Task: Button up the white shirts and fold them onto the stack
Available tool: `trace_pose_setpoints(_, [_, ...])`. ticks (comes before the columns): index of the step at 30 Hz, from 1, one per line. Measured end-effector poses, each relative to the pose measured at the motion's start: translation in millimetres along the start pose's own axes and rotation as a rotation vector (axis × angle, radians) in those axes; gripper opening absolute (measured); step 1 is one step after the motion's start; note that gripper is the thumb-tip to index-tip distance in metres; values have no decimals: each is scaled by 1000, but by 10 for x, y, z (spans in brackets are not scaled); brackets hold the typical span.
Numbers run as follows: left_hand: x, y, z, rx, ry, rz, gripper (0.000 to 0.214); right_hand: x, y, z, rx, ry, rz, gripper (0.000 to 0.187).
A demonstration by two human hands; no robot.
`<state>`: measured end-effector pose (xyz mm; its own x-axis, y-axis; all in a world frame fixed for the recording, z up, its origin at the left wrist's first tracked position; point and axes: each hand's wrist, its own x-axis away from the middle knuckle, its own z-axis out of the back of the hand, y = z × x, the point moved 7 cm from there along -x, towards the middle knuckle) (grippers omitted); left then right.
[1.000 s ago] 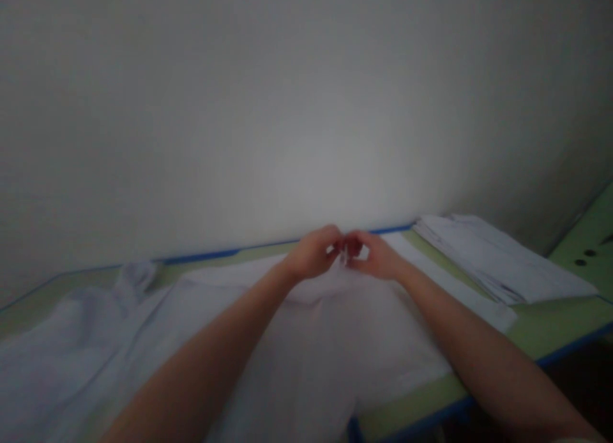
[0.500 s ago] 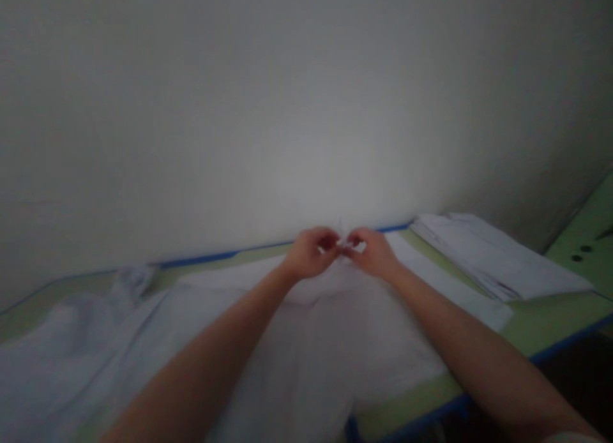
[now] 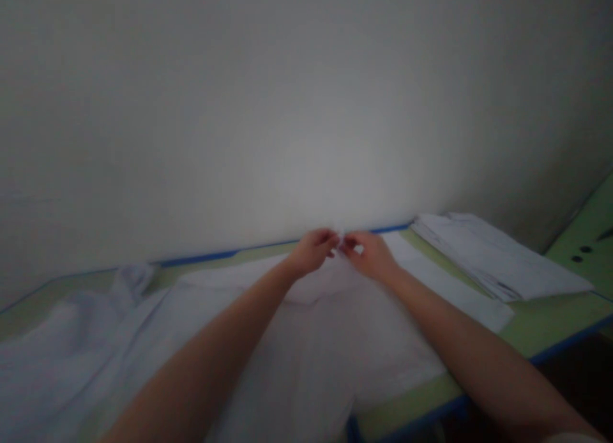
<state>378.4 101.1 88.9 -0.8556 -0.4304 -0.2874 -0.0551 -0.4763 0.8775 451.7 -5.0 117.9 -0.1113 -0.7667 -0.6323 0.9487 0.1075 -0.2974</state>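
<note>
A large white cloth [image 3: 330,341], its kind of garment unclear, lies spread over the table. At its far edge my left hand [image 3: 313,250] and my right hand [image 3: 368,255] meet, fingers pinched on a small bunched bit of the white cloth. The fingertips almost touch each other there. My forearms reach across the cloth and cover parts of it. Blur hides the details between the fingers.
The green table [image 3: 541,322] has blue edging and stands against a pale wall [image 3: 306,111]. Folded white cloths [image 3: 498,258] are stacked at the right. Another flat white piece [image 3: 445,290] lies beside them. Crumpled white cloth [image 3: 71,341] covers the left side.
The fingers of my left hand have closed in more and shifted slightly. The bit of cloth that stuck up between the hands now shows less. The rest looks the same.
</note>
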Motion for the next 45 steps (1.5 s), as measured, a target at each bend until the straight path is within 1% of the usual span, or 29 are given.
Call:
trace_pose_setpoints(4, [19,12,-64,121,-27,48,30,23,-67,-24,143,-49,67,17])
trace_pose_setpoints(6, [30,10,-92,146,-27,68,31,32,-80,-31,197,-73,89,18])
trace_pose_setpoints(10, [44,-18,-108,137,11,80,32,30,-40,-47,242,-120,68,19])
trace_pose_setpoints(12, [54,-1,-96,42,36,52,30,25,-16,-57,276,-135,45,19])
trace_pose_setpoints(15, [82,70,-65,-214,78,10,26,24,7,-87,309,-162,18,19])
trace_pose_setpoints(17, [106,147,-62,-367,82,-25,23,21,30,-106,289,-169,-1,20])
trace_pose_setpoints(20, [145,276,-78,-522,74,-101,23,8,122,-133,145,-170,-86,22])
trace_pose_setpoints(24, [196,402,-110,-630,82,-210,21,18,311,-231,-227,-231,-294,22])
trace_pose_setpoints(27, [211,421,-125,-652,97,-246,21,50,374,-283,-448,-267,-384,23])
trace_pose_setpoints(29, [203,384,-105,-627,117,-212,21,57,368,-259,-496,-244,-370,20])
trace_pose_setpoints(31, [191,346,-67,-596,149,-171,19,44,315,-180,-481,-171,-285,13])
trace_pose_setpoints(34, [184,328,-6,-576,204,-137,19,24,200,31,-312,45,-120,17])
trace_pose_setpoints(35, [187,334,11,-572,225,-133,19,26,161,89,-226,103,-81,14])
trace_pose_setpoints(36, [191,344,26,-568,244,-135,19,27,126,122,-145,131,-53,11])
trace_pose_setpoints(38, [203,371,42,-559,276,-148,20,22,69,112,-32,100,-13,18])
trace_pose_setpoints(40, [212,391,41,-553,291,-161,21,16,44,77,26,58,2,24])
trace_pose_setpoints(43, [211,390,25,-552,282,-163,21,13,54,93,67,109,-19,30])
trace_pose_setpoints(45, [211,388,20,-545,279,-165,20,9,55,105,53,135,-18,28])
